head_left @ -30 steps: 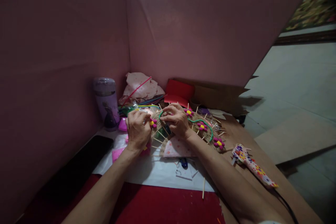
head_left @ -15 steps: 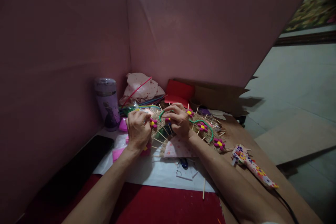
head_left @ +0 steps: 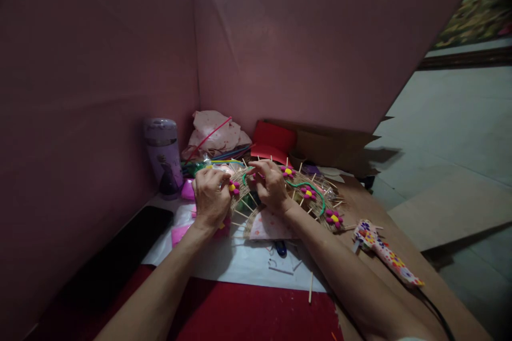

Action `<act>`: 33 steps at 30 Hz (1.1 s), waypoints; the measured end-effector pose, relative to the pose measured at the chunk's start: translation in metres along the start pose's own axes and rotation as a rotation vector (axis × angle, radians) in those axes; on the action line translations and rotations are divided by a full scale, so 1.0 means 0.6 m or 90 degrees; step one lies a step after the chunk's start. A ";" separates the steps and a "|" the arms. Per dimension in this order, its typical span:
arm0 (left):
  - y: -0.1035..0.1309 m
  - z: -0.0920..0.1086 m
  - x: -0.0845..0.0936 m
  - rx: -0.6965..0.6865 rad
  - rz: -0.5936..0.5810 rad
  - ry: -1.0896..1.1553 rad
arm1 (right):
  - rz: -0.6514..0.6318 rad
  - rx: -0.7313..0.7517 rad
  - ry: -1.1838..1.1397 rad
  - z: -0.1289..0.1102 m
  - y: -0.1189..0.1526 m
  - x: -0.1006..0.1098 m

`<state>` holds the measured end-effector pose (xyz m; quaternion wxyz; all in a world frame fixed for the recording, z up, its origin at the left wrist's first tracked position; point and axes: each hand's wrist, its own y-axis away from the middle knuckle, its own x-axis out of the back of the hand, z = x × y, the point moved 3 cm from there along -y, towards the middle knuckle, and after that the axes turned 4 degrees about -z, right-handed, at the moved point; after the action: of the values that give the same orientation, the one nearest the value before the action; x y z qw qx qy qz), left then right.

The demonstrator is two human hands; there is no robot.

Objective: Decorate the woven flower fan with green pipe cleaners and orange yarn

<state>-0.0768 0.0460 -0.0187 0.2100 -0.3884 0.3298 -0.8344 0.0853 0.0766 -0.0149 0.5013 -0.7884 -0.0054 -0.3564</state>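
Note:
A half-round fan of woven twine (head_left: 298, 178) and thin sticks lies in front of me, with a dotted cloth half-circle (head_left: 272, 225) at its base. Purple felt flowers with yellow centres, such as the flower (head_left: 334, 218) at the right end, sit along its band, and a wavy green pipe cleaner (head_left: 320, 200) runs between them. My left hand (head_left: 211, 197) is closed at the fan's left edge, beside another flower (head_left: 233, 187). Over the top of the band, my right hand (head_left: 271, 184) has bent fingers at the green strip; its fingertips partly hide a flower.
A purple tumbler (head_left: 163, 160) stands at the left behind a black phone-like slab (head_left: 132, 240). A flower-patterned glue gun (head_left: 386, 253) with a black cord lies at the right. Behind the fan are bunched pink cloth (head_left: 218, 133) and red sheets (head_left: 274, 138). Pink panels rise around the table.
My right hand has shifted slightly left and its fingers have drawn closer together over the band. My left hand and the fan have stayed in place.

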 end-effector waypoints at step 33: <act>0.002 0.003 -0.002 0.020 -0.028 0.000 | 0.296 -0.136 -0.031 0.021 -0.011 0.047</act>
<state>-0.0745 0.0451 -0.0193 0.1977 -0.3921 0.3078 -0.8440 0.1109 0.0805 0.0032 0.4835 -0.8251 0.2021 -0.2111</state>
